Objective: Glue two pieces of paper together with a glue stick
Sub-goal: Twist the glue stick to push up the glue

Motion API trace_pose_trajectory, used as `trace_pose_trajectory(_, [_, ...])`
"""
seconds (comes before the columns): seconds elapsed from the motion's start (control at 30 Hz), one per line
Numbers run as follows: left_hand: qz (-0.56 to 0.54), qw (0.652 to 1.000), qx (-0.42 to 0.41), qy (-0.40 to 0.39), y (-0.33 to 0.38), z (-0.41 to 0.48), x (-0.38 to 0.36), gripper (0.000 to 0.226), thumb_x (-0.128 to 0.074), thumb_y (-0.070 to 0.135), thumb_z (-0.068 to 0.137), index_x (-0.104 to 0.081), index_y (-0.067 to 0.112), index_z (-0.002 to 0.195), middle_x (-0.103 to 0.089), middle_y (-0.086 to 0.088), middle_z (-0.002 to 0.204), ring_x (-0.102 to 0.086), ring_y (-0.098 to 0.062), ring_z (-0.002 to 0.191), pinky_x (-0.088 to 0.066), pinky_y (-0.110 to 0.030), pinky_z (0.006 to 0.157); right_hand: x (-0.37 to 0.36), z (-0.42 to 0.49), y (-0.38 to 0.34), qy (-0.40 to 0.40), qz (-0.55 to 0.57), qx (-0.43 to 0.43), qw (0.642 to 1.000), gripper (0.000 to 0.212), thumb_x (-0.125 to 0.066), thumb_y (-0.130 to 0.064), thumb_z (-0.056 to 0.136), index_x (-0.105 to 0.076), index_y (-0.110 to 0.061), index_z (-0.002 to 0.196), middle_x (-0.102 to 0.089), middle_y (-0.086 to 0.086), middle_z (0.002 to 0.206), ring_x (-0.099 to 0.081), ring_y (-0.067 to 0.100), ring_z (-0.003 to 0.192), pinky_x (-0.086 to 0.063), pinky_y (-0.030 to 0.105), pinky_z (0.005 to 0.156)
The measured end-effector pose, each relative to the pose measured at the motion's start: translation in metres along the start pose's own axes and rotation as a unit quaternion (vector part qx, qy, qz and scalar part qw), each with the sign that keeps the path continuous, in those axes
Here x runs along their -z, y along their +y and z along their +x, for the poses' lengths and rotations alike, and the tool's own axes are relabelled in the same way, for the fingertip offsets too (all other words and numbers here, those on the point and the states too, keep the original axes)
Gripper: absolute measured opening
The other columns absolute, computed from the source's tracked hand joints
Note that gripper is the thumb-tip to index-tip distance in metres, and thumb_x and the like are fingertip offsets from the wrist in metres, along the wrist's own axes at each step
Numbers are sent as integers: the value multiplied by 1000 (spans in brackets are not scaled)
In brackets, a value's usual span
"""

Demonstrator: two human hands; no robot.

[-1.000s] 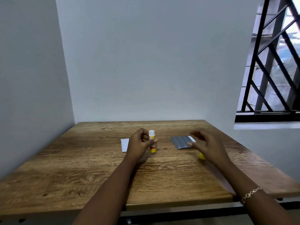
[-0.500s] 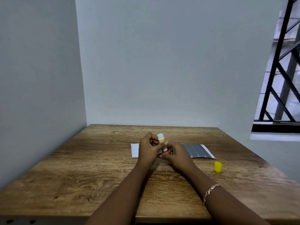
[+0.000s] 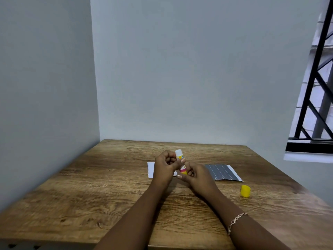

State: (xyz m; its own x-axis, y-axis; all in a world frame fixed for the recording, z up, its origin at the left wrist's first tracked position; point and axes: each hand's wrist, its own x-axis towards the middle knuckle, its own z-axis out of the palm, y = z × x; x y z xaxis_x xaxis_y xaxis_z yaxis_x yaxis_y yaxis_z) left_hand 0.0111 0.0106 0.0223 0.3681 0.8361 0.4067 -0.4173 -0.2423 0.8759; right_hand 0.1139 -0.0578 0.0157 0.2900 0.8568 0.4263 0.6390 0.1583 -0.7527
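Observation:
Both hands hold an uncapped glue stick (image 3: 180, 159) upright above the wooden table (image 3: 108, 186). My left hand (image 3: 164, 168) grips its yellow body near the white tip. My right hand (image 3: 197, 176) pinches its base from below. Its yellow cap (image 3: 245, 190) lies on the table to the right. A white paper (image 3: 151, 169) lies flat behind my left hand, mostly hidden. A dark lined paper (image 3: 222, 172) with a white edge lies flat behind my right hand.
Grey walls close the table in at the left and back. A barred window (image 3: 317, 105) with a white sill is at the right.
My right hand left the cap on the table and came over to the base of the glue stick. The camera turned left, so the cap now shows.

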Motion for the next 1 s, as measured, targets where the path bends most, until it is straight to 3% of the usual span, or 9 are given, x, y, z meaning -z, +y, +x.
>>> trace_pose_trajectory(0.1, [-28,999,11,-41,5,-1,0,19,-73,8,65,-61,7,81,-57,-17,80,-54,-29,80,-45,-45,76,3,1,2,-59,107,-18,992,11,-69,-20,75,-61,-13,77,-58,8,71,-52,19,68,-43,32,66])
trace_pose_trajectory(0.2, [-16,998,9,-56,8,-3,0,16,-69,0,75,-60,1,88,-56,-21,88,-54,-28,84,-45,-37,73,8,-1,1,-126,233,-47,963,7,-57,-8,87,-62,-8,82,-64,5,72,-56,15,67,-47,24,67])
trace_pose_trajectory(0.33, [42,999,-8,-7,6,-1,1,16,-67,-6,77,-56,1,85,-53,-6,67,-56,-7,58,-48,-18,57,2,-2,3,-74,152,-17,986,26,-71,-25,76,-61,-7,92,-58,5,74,-51,16,70,-42,31,66])
trace_pose_trajectory(0.43, [45,999,-2,-7,7,-2,-1,21,-67,-8,76,-54,9,75,-53,-1,62,-55,2,50,-47,-13,52,-1,0,3,0,51,5,999,28,-74,-22,73,-53,-6,81,-50,-1,67,-43,9,60,-35,16,54])
trace_pose_trajectory(0.57, [26,1000,-2,-11,6,-2,1,19,-68,-6,76,-55,8,76,-53,-6,66,-57,-10,61,-49,-19,60,-3,2,5,-8,64,11,998,25,-72,-17,75,-54,-1,82,-53,3,69,-47,13,64,-37,18,56])
trace_pose_trajectory(0.67, [-13,999,4,-31,10,-3,1,14,-69,-1,75,-59,4,83,-57,-20,84,-56,-28,81,-47,-38,75,2,2,4,-72,207,-4,976,5,-59,-7,85,-59,-3,87,-62,7,72,-55,13,66,-44,25,63])
trace_pose_trajectory(0.73, [-19,1000,1,-20,13,-5,1,12,-67,-3,78,-59,4,83,-58,-22,87,-56,-28,80,-47,-35,72,4,1,4,-94,243,-3,965,12,-52,-6,89,-62,-2,93,-65,7,75,-58,11,67,-46,24,63])
trace_pose_trajectory(0.83, [-15,1000,-2,1,14,-5,0,12,-67,-4,77,-58,3,79,-60,-13,72,-57,-23,69,-48,-32,66,1,0,3,-73,222,2,972,17,-65,-16,81,-63,-5,95,-63,6,79,-57,14,73,-46,25,66])
trace_pose_trajectory(1.0, [-5,1000,5,0,12,-5,-1,18,-68,-4,76,-56,9,72,-58,-1,61,-55,-16,62,-48,-30,63,-3,3,8,4,127,6,992,22,-74,-16,73,-53,-13,75,-52,-2,66,-46,11,63,-37,26,59])
